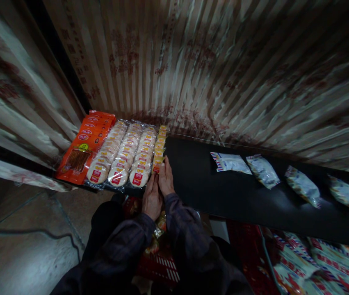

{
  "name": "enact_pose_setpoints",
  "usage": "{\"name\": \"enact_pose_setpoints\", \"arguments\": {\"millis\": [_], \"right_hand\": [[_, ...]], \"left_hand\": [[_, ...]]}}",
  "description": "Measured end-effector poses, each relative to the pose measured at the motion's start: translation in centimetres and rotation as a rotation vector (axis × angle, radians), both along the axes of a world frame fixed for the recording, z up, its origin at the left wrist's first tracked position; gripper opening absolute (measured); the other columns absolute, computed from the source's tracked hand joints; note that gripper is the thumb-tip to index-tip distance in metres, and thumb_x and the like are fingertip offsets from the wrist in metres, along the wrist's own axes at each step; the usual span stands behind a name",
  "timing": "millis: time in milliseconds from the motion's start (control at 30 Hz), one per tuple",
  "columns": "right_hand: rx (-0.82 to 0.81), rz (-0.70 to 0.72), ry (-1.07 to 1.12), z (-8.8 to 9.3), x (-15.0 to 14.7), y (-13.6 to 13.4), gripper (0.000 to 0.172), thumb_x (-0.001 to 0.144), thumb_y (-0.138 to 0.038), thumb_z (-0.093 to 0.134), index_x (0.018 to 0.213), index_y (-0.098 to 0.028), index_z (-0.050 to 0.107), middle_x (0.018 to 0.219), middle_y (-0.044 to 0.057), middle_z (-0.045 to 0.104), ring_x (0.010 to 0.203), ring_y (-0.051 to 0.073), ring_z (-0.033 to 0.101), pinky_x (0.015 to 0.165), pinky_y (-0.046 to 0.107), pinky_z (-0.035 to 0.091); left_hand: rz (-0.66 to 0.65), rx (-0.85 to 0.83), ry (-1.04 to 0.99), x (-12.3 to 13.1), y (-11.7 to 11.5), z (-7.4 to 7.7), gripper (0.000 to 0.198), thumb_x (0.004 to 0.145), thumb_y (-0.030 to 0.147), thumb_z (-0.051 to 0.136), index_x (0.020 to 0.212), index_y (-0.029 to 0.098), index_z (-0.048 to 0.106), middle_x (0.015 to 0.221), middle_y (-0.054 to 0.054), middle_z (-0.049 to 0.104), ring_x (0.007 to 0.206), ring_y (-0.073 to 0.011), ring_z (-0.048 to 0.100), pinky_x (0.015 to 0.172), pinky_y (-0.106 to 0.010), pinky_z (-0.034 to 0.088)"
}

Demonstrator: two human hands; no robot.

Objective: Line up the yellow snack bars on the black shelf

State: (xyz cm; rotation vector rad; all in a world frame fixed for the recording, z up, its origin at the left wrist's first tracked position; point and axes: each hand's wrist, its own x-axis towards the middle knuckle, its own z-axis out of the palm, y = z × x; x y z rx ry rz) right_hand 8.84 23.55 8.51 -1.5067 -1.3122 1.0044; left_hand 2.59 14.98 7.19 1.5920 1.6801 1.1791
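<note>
My left hand (pixel 152 198) and my right hand (pixel 166 179) are side by side at the shelf's front edge, fingers closed together. Between their fingertips is a small yellow-orange packet (pixel 156 167), at the near end of a row of yellow packets (pixel 160 143); part of it is hidden. Just left of my hands lie three overlapping rows of round white crackers in clear wrappers with red labels (pixel 138 177). Beyond them, at the left end, orange snack pouches (pixel 78 157) are fanned out in a row.
The black shelf (pixel 189 176) runs to the right, bearing several white snack bags (pixel 232 162). A patterned curtain (pixel 192 82) hangs behind it. Below are a red basket (pixel 158 266) with packets and, at right, more large snack bags (pixel 303 262). A cable (pixel 39 232) crosses the tiled floor.
</note>
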Motion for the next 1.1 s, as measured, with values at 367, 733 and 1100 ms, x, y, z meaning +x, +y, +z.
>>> {"name": "enact_pose_setpoints", "arguments": {"millis": [367,733,1100], "right_hand": [[0.005,-0.014,0.23,0.3,-1.7,3.1,0.074,0.089,-0.064,0.036,0.15,-0.023,0.031,0.155,0.004,0.035,0.143,0.019,0.033,0.119,0.038,0.024],[-0.021,-0.069,0.409,-0.8,-0.2,3.5,0.083,0.084,-0.072,0.035,0.149,-0.021,0.032,0.158,0.003,0.028,0.146,0.018,0.027,0.122,0.038,0.016],[-0.023,-0.048,0.593,0.3,0.7,6.5,0.08,0.085,-0.074,0.031,0.149,-0.026,0.032,0.16,0.0,0.023,0.148,0.017,0.021,0.122,0.039,0.017]], "left_hand": [[0.039,-0.066,-0.023,0.2,0.2,-0.3,0.058,0.087,0.009,0.042,0.144,0.016,0.043,0.153,-0.012,0.039,0.142,-0.0222,0.036,0.119,-0.045,0.031],[0.085,0.269,0.11,-0.6,-0.7,0.1,0.043,0.082,0.001,0.039,0.113,0.017,0.065,0.135,-0.011,0.058,0.125,-0.0195,0.054,0.105,-0.041,0.049],[0.154,0.319,0.539,-1.0,4.3,3.0,0.064,0.084,0.014,0.052,0.146,0.019,0.04,0.155,-0.014,0.033,0.148,-0.0333,0.014,0.115,-0.058,0.027]]}}
